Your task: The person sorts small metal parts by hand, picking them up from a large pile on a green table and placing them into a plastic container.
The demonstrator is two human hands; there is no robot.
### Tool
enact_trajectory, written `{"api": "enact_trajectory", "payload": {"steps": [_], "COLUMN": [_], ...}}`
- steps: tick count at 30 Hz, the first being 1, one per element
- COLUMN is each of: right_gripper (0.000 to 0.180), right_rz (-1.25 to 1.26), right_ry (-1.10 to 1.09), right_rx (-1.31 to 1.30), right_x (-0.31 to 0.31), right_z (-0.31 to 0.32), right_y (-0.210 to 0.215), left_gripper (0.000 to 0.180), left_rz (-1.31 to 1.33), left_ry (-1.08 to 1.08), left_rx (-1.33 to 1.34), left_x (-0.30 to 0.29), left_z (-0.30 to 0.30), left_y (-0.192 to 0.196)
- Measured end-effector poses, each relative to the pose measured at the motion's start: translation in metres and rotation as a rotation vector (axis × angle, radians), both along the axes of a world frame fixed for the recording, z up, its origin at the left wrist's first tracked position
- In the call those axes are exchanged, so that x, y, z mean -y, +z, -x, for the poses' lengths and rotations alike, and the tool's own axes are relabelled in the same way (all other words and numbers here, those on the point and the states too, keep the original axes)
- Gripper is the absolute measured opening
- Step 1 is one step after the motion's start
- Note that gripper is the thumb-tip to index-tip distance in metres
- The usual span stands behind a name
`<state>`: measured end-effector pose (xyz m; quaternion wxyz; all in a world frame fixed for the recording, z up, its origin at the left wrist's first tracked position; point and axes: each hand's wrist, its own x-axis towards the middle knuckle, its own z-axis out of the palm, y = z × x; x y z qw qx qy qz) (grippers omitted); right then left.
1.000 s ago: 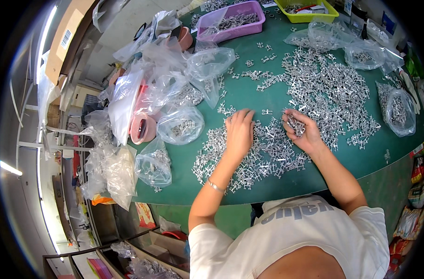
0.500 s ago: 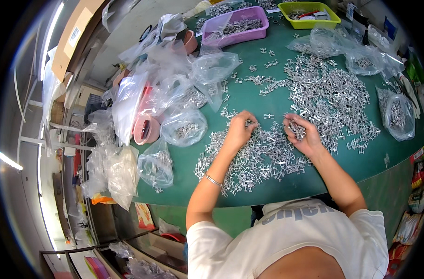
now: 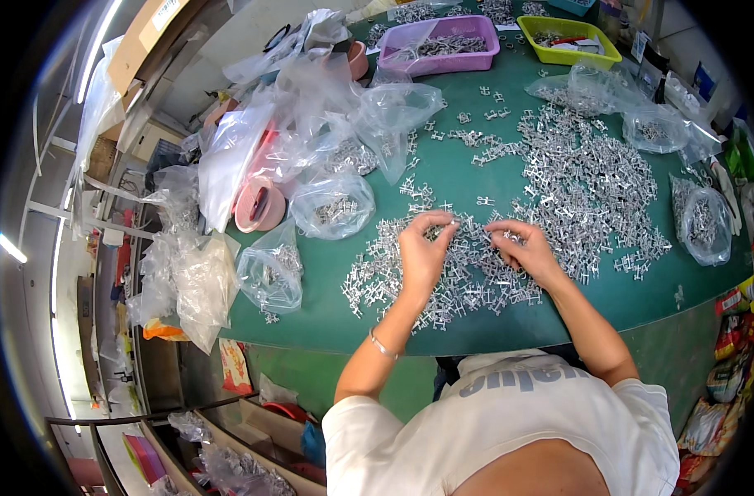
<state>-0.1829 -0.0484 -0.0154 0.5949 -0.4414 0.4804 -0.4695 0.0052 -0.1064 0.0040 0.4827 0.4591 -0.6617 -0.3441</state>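
Observation:
A pile of small silver H-shaped metal parts (image 3: 455, 293) lies under both hands on the green table. My left hand (image 3: 423, 252), a bracelet on its wrist, is closed in a pinch above the pile's far side; what sits at its fingertips is too small to make out. Just to the right, my right hand (image 3: 529, 250) has its fingers curled inward, with silver metal parts (image 3: 513, 239) partly showing in them. The two sets of fingertips face each other, slightly apart. One loose metal part (image 3: 485, 201) lies just beyond them.
A larger heap of metal parts (image 3: 587, 186) spreads to the right. Purple (image 3: 443, 62) and yellow (image 3: 575, 54) bins stand at the back. Clear bags (image 3: 331, 207) and a pink round container (image 3: 259, 205) crowd the left; another filled bag (image 3: 701, 227) lies far right.
My right hand has turned over from palm-up, with metal parts showing, to fingers curled inward, and moved closer to the left. My left hand still pinches. The whole view has shifted slightly.

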Motion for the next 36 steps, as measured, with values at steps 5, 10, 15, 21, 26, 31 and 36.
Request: {"api": "enact_trajectory", "payload": {"steps": [5,10,15,21,26,31,36], "right_gripper": [0.024,0.023,0.024,0.029,0.023,0.025,0.016], "right_rz": [0.029,0.197,0.01,-0.017,-0.152,-0.137,-0.231], "right_ry": [0.092,0.107,0.084,0.009,0.082,0.0,-0.044], "right_rx": [-0.041,-0.182,0.082,0.256,0.43,0.772,0.93], "right_x": [-0.007,-0.003,-0.006,-0.003,0.003,0.009,0.014], "right_z": [-0.013,-0.014,-0.019,-0.033,-0.031,-0.017,-0.004], "right_y": [0.011,0.002,0.003,0.015,0.004,0.013,-0.017], "left_gripper": [0.008,0.008,0.013,0.015,0.014,0.027,0.039], "left_rz": [-0.113,0.105,-0.554,-0.616,-0.484,-0.165,0.127], "left_ry": [0.18,0.165,-0.104,-0.134,-0.223,0.116,0.142], "left_rx": [0.362,0.365,-0.419,-0.419,-0.307,0.145,0.666], "left_x": [0.008,0.008,0.002,-0.02,-0.02,0.045,0.077], "left_z": [-0.024,-0.02,-0.022,-0.008,0.002,-0.04,-0.021], "left_y": [-0.006,-0.012,-0.009,-0.007,-0.006,-0.038,-0.052]}}
